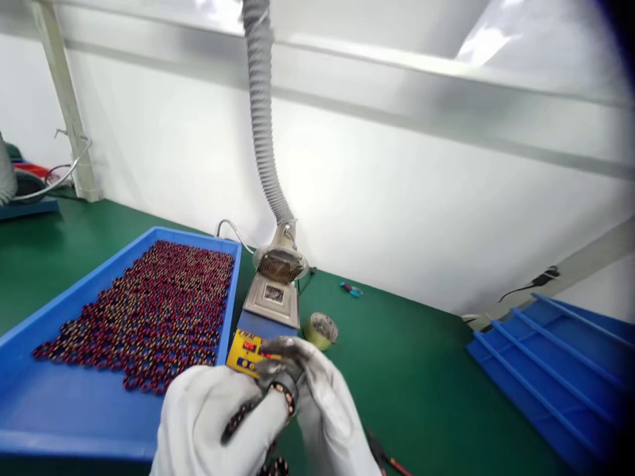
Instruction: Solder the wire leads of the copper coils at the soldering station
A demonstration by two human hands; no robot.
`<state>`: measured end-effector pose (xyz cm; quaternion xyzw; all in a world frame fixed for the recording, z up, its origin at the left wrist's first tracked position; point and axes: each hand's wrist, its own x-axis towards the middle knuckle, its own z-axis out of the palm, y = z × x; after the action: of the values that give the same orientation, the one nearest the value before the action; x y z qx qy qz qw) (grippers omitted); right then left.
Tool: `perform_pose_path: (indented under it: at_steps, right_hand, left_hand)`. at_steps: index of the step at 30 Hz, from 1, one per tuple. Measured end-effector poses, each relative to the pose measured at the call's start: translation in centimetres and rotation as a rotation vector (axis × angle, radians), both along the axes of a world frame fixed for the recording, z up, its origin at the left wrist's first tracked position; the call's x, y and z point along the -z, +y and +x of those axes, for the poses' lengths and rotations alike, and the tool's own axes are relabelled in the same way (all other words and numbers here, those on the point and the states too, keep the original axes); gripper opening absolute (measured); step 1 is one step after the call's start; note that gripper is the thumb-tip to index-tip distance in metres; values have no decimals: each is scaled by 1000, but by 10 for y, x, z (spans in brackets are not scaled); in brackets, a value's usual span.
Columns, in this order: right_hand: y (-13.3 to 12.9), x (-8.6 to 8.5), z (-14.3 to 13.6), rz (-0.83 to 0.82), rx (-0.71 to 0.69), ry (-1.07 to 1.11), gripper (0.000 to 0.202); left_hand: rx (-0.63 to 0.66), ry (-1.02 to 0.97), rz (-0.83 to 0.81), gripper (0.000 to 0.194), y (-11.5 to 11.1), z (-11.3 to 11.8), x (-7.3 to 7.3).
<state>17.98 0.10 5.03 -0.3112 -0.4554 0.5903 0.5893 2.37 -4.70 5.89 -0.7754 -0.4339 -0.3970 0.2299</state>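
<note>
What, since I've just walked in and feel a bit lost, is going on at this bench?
A person's white-gloved left hand and right hand hold a small dark ring between them. More dark pieces show within the left hand's curled fingers. To the left, a blue tray holds many red-and-dark rings close together. Beyond the hands stands a yellow-panelled device, with a grey hose coming down behind it.

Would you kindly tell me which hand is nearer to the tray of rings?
Left: the left hand overlaps the tray at its right edge in view; the right hand is farther right.
</note>
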Motion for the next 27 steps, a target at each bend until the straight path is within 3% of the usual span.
perform_pose_path:
  at_steps: [3,6,9,11,16,20,24,27]
  right_hand:
    - [10,9,3,57,28,157,35]
    - [13,9,6,8,88,213,32]
    - [8,2,4,-41,134,266,30]
    - [5,-2,0,-45,137,275,33]
    - [5,0,-12,-94,78,279,34]
    - [13,14,-13,-36,35,190,36]
    - [12,24,-10,-128,-66,291,28]
    - [8,20,-8,-32,4,198,29]
  left_hand:
    - [37,-111,141,22,25,21,-15]
    - [114,-241,177,29,40,35,-12]
    - [120,-324,-31,50,46,35,-6]
    - [149,-259,-164,57,49,28,-4]
    - [322,-263,-151,37,52,12,-11]
    - [267,-243,-47,28,51,12,-14]
    - [326,-300,-166,26,51,13,-10]
    - [330,-285,-182,24,53,10,-6]
